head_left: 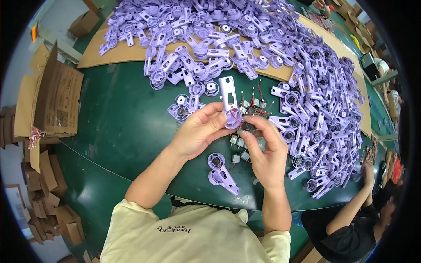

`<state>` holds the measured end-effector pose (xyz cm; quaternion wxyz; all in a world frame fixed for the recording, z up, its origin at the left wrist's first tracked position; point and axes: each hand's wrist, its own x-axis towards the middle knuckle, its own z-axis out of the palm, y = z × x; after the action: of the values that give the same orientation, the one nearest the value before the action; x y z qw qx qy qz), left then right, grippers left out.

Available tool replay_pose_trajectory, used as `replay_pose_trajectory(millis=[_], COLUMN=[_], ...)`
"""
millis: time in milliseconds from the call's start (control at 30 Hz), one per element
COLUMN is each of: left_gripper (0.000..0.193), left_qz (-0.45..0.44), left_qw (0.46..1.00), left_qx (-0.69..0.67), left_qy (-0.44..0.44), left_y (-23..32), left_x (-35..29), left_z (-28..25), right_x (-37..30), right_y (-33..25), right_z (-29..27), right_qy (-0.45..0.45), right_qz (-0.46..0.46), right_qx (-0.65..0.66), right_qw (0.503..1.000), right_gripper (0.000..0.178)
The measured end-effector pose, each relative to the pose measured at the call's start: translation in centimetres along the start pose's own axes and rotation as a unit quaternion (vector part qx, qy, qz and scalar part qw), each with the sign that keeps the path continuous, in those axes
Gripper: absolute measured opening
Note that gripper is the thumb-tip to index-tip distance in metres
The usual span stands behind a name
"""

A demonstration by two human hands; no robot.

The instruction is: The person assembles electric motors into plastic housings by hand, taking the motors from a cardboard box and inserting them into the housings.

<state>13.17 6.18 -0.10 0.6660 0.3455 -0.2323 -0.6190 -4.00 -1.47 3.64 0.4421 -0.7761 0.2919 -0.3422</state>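
My left hand (196, 133) grips a light purple plastic housing (228, 90) by its round end, with the long slotted arm pointing up and away from me. A thin red wire (236, 115) loops over the round opening. At the right side of that opening, the curled fingers and thumb of my right hand (268, 155) pinch the wire; its far end is hidden. Under and beside the right hand lie several small metal motors (237, 141), and more with red and black leads sit beyond it. Two joined-looking purple pieces (222, 173) lie on the table close to me.
Purple housings (206, 26) are heaped on cardboard (118, 56) at the back, and another pile (322, 105) runs down the right. An opened carton (66, 101) stands at the left of the green table (114, 114). Another person's arm (353, 201) reaches in at right.
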Motion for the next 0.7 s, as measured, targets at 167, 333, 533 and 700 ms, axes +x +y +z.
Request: replay_pose_trajectory(millis=[167,333,533,700], left_gripper=[0.041,0.044,0.042,0.039], left_qz=[0.019,0.024,0.036,0.037], left_qw=[0.998,0.995,0.992,0.992], left_qx=[0.064,0.095,0.117,0.123], left_qy=[0.016,0.014,0.018,0.007], left_y=[-0.6,-0.9,-0.9,-0.6], left_x=[0.3,0.2,0.1,0.1], left_z=[0.4,0.9,0.2,0.3], right_x=[-0.1,-0.4,-0.6,-0.3], right_y=[0.7,1.0,1.5,1.4], right_z=[0.5,0.7,1.5,1.4], right_qy=[0.046,0.034,0.044,0.043], right_qz=[-0.007,0.076,0.088,0.047], right_qx=[0.029,0.105,0.234,0.196], right_qw=[0.998,0.991,0.967,0.979], right_gripper=[0.03,0.024,0.023,0.023])
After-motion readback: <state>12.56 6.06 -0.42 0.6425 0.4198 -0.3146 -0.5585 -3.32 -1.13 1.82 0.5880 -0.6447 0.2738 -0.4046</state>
